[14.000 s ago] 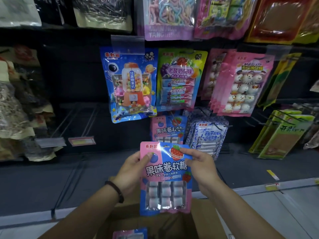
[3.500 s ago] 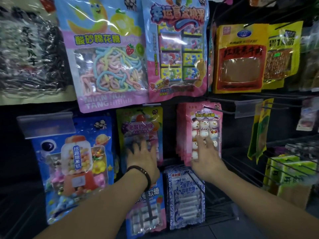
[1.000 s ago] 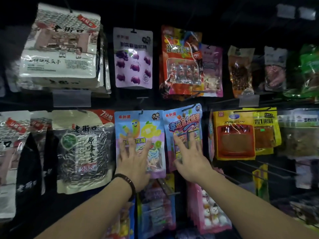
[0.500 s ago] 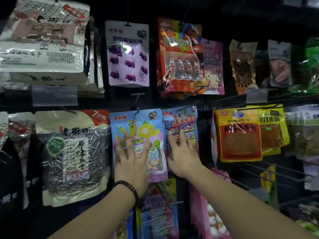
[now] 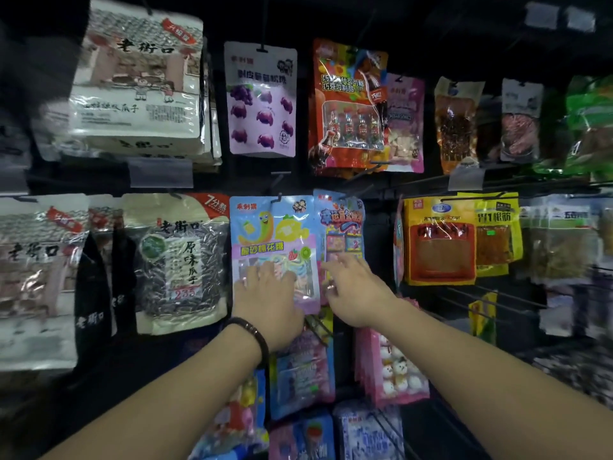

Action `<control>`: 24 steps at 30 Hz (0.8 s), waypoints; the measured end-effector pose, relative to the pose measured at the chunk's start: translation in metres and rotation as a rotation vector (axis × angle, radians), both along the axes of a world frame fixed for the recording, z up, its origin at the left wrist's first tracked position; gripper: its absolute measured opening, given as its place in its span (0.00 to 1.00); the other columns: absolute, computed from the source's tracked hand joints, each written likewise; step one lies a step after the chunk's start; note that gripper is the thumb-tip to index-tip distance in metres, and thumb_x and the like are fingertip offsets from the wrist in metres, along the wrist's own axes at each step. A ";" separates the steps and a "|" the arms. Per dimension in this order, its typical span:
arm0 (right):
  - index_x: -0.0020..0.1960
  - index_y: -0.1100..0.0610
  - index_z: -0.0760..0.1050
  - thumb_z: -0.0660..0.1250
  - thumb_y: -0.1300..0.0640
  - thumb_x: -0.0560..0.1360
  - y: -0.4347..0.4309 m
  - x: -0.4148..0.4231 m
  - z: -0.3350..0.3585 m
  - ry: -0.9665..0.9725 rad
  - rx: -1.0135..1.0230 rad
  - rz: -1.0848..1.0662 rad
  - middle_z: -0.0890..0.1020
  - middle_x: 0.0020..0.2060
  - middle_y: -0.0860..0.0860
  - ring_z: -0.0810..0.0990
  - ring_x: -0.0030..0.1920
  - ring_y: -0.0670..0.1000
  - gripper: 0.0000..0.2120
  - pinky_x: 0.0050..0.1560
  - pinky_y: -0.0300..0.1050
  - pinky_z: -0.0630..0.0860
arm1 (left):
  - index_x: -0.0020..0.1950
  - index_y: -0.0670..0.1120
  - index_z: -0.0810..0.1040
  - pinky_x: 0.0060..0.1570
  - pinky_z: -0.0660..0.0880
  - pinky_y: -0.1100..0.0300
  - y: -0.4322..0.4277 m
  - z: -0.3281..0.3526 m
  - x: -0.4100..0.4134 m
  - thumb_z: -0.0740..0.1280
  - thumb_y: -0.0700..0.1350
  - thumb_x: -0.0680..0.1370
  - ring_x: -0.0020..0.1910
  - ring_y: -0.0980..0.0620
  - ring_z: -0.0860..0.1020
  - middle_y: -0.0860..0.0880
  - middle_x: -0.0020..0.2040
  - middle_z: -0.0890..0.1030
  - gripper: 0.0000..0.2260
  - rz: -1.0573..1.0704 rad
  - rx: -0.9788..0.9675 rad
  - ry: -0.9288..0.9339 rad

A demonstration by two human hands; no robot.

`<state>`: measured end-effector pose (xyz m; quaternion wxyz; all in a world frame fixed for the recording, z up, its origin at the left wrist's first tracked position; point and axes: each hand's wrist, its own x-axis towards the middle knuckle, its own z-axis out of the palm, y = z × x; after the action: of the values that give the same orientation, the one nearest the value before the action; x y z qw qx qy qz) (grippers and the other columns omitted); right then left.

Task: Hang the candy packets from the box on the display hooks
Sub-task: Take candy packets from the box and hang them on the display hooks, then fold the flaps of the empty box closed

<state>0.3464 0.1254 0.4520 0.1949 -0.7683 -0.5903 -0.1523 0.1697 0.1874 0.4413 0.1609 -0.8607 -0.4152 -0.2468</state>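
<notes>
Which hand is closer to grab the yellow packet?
Probably the right hand: it rests on the blue packet nearest the yellow packet. The left hand lies farther away, on the worm packet.

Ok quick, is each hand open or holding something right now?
Left hand: open, flat on the lilac marshmallow packet.
Right hand: open, fingers spread on the blue packet beside it.

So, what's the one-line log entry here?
left hand: flat on yellow-worm packet | right hand: flat on blue packet
</notes>
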 end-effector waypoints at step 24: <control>0.45 0.53 0.83 0.68 0.62 0.82 -0.276 -0.162 -0.512 1.165 -0.389 -0.205 0.83 0.40 0.48 0.81 0.43 0.50 0.10 0.44 0.41 0.75 | 0.38 0.52 0.75 0.53 0.71 0.66 -0.230 -0.545 -0.298 0.60 0.43 0.78 0.35 0.52 0.73 0.44 0.34 0.73 0.10 0.047 -1.342 -0.586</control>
<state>0.1842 -0.1501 -0.0598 0.3258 -0.7995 -0.3273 0.3842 -0.1287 -0.0428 -0.1040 -0.5134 -0.6635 -0.5213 -0.1561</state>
